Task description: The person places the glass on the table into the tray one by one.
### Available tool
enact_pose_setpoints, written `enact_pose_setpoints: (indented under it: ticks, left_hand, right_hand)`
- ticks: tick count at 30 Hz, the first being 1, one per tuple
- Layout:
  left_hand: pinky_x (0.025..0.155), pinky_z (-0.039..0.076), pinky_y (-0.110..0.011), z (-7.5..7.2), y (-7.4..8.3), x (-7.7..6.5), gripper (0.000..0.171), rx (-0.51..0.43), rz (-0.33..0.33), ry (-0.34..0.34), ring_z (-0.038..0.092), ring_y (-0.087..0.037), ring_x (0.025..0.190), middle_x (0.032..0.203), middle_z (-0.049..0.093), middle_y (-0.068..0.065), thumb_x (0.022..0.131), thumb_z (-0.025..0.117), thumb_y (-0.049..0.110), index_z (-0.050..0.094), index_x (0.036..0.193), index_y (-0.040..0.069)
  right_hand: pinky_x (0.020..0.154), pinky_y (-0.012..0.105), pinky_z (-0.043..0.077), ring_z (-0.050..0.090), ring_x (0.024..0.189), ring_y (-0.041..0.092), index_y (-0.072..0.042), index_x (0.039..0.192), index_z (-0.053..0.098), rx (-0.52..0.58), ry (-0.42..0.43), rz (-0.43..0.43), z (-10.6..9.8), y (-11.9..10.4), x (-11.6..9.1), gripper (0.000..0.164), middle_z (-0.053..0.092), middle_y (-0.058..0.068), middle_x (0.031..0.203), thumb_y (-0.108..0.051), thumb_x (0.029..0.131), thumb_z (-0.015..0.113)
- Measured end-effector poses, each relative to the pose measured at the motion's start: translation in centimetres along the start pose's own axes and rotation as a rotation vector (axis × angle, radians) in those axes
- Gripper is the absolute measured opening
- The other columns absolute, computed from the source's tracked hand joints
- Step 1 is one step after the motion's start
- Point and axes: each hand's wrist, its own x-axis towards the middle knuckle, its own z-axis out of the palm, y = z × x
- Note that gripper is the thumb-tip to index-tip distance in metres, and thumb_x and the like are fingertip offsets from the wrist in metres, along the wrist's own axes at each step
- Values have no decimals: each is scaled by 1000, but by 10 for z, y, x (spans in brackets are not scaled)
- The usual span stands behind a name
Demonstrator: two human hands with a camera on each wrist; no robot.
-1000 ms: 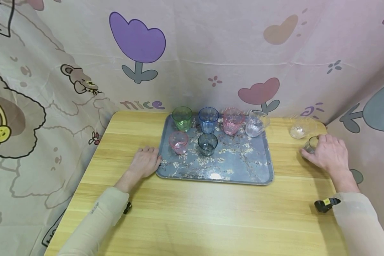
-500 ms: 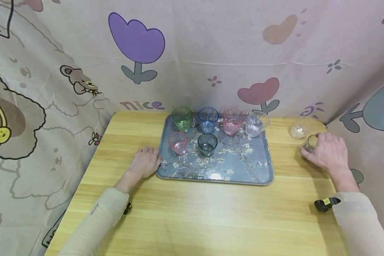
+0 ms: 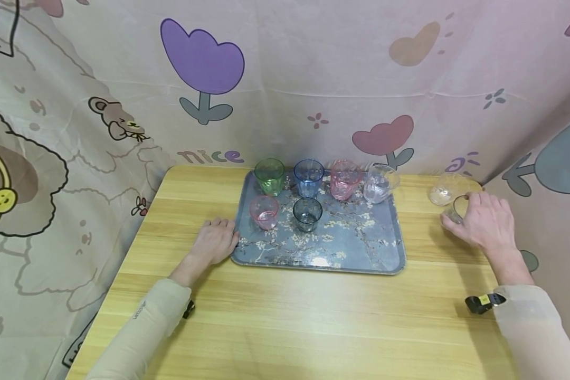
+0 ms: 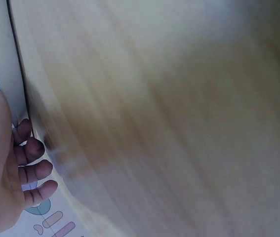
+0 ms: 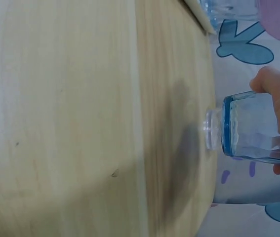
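My right hand (image 3: 489,224) grips a smoky grey glass cup (image 3: 458,210) at the table's right side. In the right wrist view that cup (image 5: 252,129) looks bluish, its thick base raised off the wood; thumb and fingers stand on opposite sides. Just behind it is a clear glass cup (image 3: 440,194). My left hand (image 3: 214,240) rests on the table, its thumb at the left rim of the grey-blue floral tray (image 3: 366,256). Left-hand fingers (image 4: 40,170) look loosely bent, with nothing held.
Along the tray's back stand a green cup (image 3: 270,179), a blue cup (image 3: 309,180), a pink cup (image 3: 344,182) and a clear cup (image 3: 379,186). In front are a small pink cup (image 3: 264,215) and a dark grey cup (image 3: 307,216). Printed cloth (image 3: 285,105) hangs behind the table (image 3: 313,322).
My right hand has lifted the smoky grey cup slightly and shifted it a little to the left and back. The left hand and the tray have stayed put.
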Motion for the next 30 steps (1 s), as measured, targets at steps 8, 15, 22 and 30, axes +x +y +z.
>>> enact_pose_setpoints:
  ticks: [8,15,22,30]
  left_hand:
    - [89,54,-53,-1,0,-1,37,3,-2,-9,66,-38,105,108,72,-20,108,46,36,61,113,2]
    - [85,53,-52,2,0,-2,34,8,3,13,66,-38,101,103,72,-20,107,49,34,61,109,2]
    - [85,53,-51,1,1,-1,33,9,6,10,65,-37,100,102,71,-19,107,49,34,60,107,3]
    - [88,53,-52,-2,1,-1,35,13,5,-9,66,-36,102,105,72,-19,108,47,35,60,110,3]
  right_hand:
    - [71,54,39,59,79,49,14,103,57,6,55,-24,-8,-9,1,80,61,34,92,-61,79,70]
    - [76,57,41,60,83,52,14,103,57,36,60,-35,-16,-20,4,79,61,35,97,-60,80,71]
    - [75,58,42,61,84,52,14,102,58,67,103,-59,-22,-32,6,77,63,36,99,-58,78,73]
    - [75,58,42,61,91,52,12,111,60,85,133,-73,-30,-47,8,79,63,34,100,-58,77,74]
